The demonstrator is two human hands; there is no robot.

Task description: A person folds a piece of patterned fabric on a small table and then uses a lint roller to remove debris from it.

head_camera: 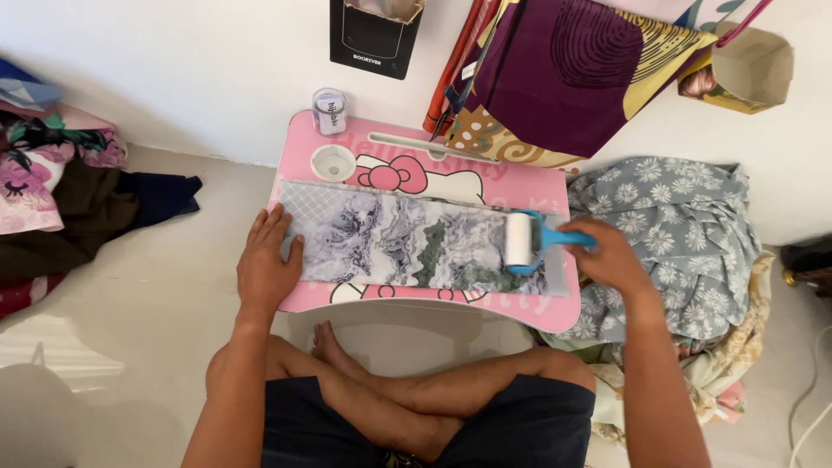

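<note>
Left hand (267,264) flat, fingers spread, pressing the left end of a grey marbled sheet (407,243) lying along a pink lap desk (529,186). Right hand (611,256) closed around the blue handle of a white roller (520,241) resting on the sheet's right end. In the desk's round cup recess (333,162), contents not discernible; just behind it, a small clear lidded jar (328,111).

Glossy pink plastic lap desk (529,186), matt marbled sheet (407,243), blue plastic roller (524,243)

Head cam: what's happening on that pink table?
A person sits cross-legged on the floor at a small pink lap table. The left hand presses flat on the left end of a marbled grey sheet lying across the table. The right hand grips a blue-handled roller resting on the sheet's right end. A small jar stands at the back edge.
</note>
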